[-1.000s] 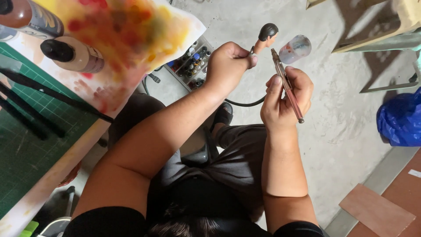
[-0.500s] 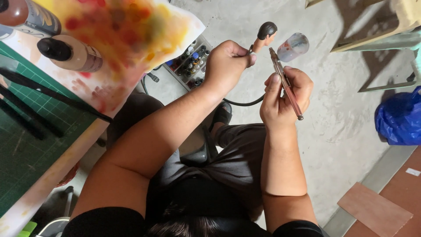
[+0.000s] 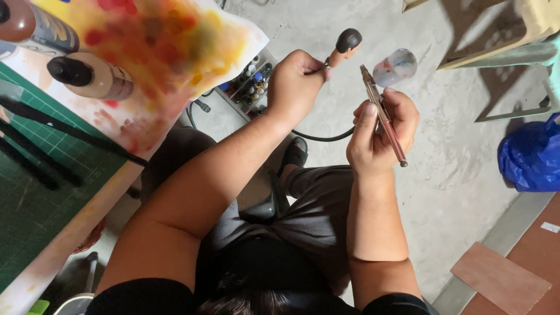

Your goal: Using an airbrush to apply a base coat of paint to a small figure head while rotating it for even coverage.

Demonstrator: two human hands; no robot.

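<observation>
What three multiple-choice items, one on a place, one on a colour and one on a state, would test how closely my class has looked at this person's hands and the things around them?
1. Where does the blue bag lie?
A. On the floor at the right
B. On the green mat
C. In the person's lap

2. What colour is the cap of the tan bottle?
A. White
B. Black
C. Red

3. How is the slim metal tool held?
A. Lying loose on the floor
B. Gripped in the right hand
C. Clamped in a stand

Answers:
1 A, it sits on the concrete at the right edge.
2 B, its cap is dark.
3 B, the fingers close around it, while the left hand holds a black-tipped piece.
</observation>
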